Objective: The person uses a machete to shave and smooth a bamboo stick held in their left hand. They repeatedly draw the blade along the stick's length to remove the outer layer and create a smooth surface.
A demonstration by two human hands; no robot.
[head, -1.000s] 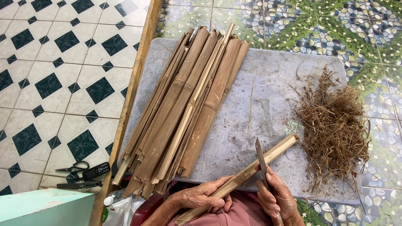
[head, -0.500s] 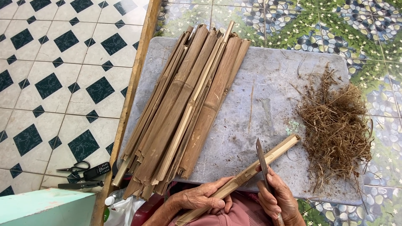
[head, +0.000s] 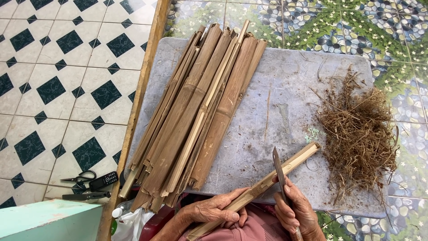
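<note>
Grip of left hand (head: 214,210) steadies bamboo strip (head: 263,185); right hand (head: 298,209) presses knife (head: 280,174) against it.

Board (head: 285,102) fills centre of frame, lying on floor. Stack of bamboo strips (head: 200,116) on board's left half, running lower left to upper right. Heap of shavings (head: 359,134) on board's right side. Bamboo strip (head: 267,183) slants across board's lower edge, left hand (head: 214,209) on its lower end, right hand (head: 296,212) just right, knife (head: 280,172) upright against strip. Pole (head: 138,107) along board's left. Scissors (head: 76,177) and phone (head: 103,180) on floor, lower left. Box (head: 49,221) in bottom left corner.
</note>
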